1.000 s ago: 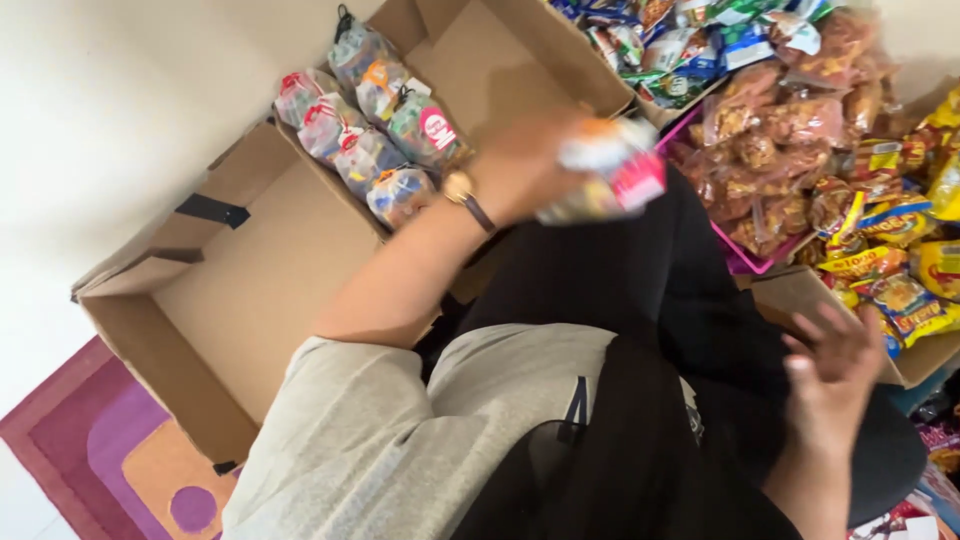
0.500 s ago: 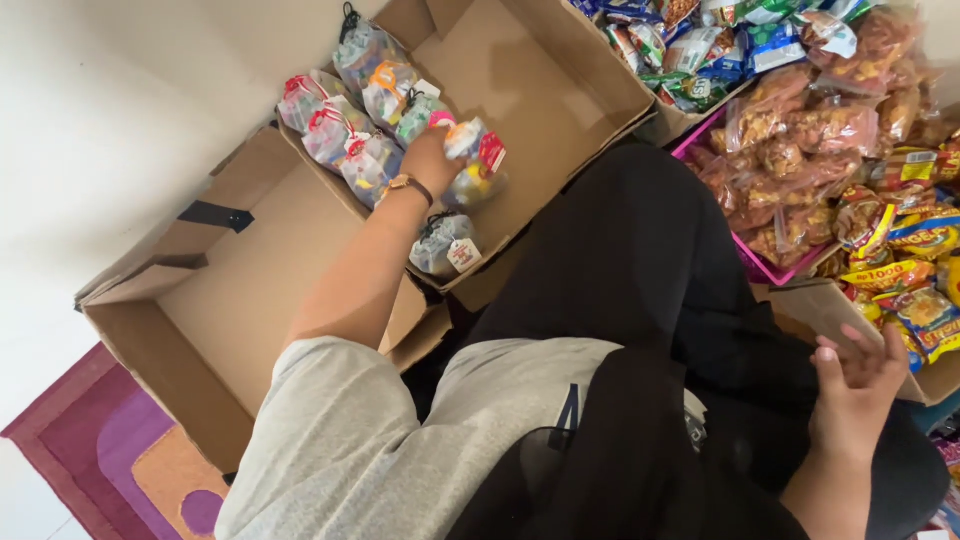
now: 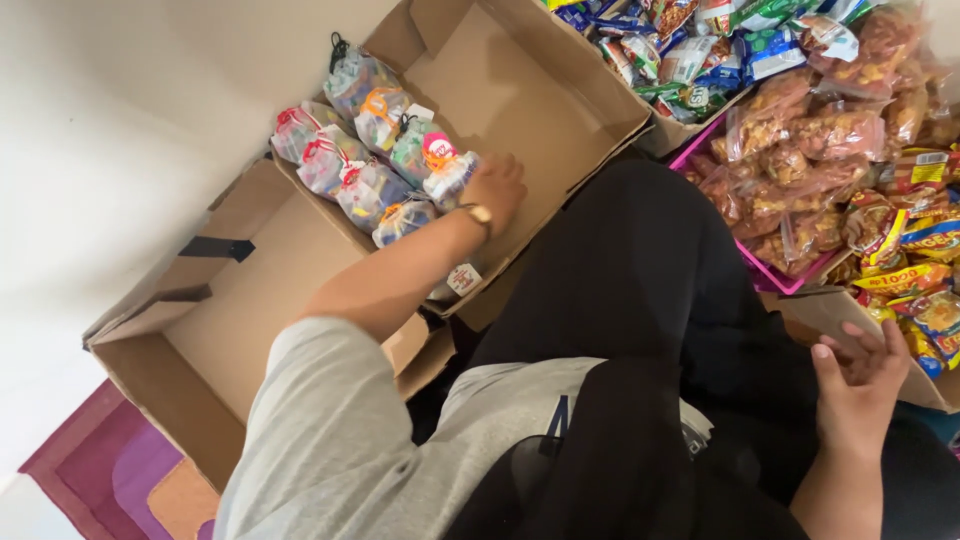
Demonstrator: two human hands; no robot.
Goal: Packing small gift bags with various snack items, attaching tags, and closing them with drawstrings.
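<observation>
My left hand (image 3: pixel 497 187) reaches into an open cardboard box (image 3: pixel 545 95) and rests with curled fingers on the right end of a clear goodie bag (image 3: pixel 447 172) with a pink tag. That bag lies at the end of a row of several similar filled bags (image 3: pixel 350 150) along the box's left side. Another tagged bag (image 3: pixel 458 279) peeks out under my forearm. My right hand (image 3: pixel 860 385) hovers low at the right, palm up, fingers apart and holding nothing, near a box of yellow snack packets (image 3: pixel 915 290).
A second open cardboard box (image 3: pixel 250 300) sits at the left by the white wall. A pink tray (image 3: pixel 770 275) holds clear bags of fried snacks. Green and blue packets (image 3: pixel 700 50) fill a box at the top. My black-clad lap and a purple rug (image 3: pixel 110 470) lie below.
My left hand carried the goodie bag from over my lap into the box and set it down at the end of the row. My right hand stayed low at the right.
</observation>
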